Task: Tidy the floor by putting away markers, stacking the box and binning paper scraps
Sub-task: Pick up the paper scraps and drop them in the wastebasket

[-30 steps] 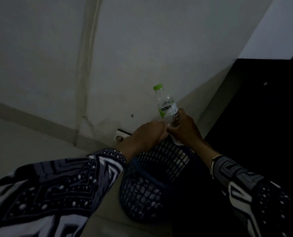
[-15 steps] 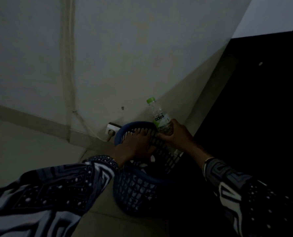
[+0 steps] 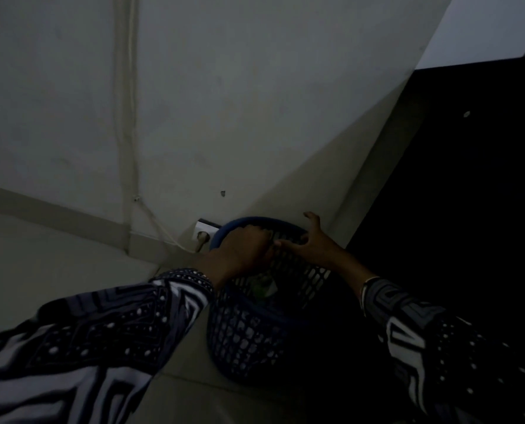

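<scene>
**Dim tiled floor with a mesh basket in the corner**

The floor (image 3: 56, 280) is pale tile, seen in poor light, with a grout line running below the hands. A blue mesh basket (image 3: 243, 341) stands on it directly beneath both hands, its rim just under the fingers, close to the wall. Something pale and greenish lies inside it, too dark to identify. To the right of the right hand the floor meets a black cabinet (image 3: 469, 209). Left of the left hand, a light skirting strip (image 3: 53, 214) borders the tile.
</scene>
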{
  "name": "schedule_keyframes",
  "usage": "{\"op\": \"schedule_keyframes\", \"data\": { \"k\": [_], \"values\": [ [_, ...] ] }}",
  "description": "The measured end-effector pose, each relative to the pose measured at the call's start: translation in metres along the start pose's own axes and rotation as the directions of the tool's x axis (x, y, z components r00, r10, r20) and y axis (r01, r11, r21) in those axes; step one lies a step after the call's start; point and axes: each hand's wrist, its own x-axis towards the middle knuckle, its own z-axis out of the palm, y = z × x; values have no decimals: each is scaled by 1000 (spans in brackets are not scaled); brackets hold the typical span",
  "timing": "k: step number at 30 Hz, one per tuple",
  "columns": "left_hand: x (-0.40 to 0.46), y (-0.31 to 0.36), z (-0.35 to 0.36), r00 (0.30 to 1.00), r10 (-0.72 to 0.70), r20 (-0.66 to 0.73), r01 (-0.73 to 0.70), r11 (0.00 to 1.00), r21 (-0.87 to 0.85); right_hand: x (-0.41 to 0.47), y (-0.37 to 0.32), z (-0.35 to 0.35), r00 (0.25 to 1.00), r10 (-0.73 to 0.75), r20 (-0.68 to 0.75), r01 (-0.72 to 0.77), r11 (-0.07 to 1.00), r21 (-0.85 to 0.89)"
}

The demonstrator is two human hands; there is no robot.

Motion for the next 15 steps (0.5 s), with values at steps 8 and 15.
{"op": "schedule_keyframes", "data": {
  "k": [8, 15],
  "values": [
    [1, 8, -15, 998, -27, 50, 29, 999, -22, 1, -5, 2, 1000, -4, 10, 5, 994, -114],
    [-2, 5, -26, 999, 9, 49, -8, 1000, -20, 2, -13, 2, 999, -43, -25, 39, 990, -134]
  ]
}}
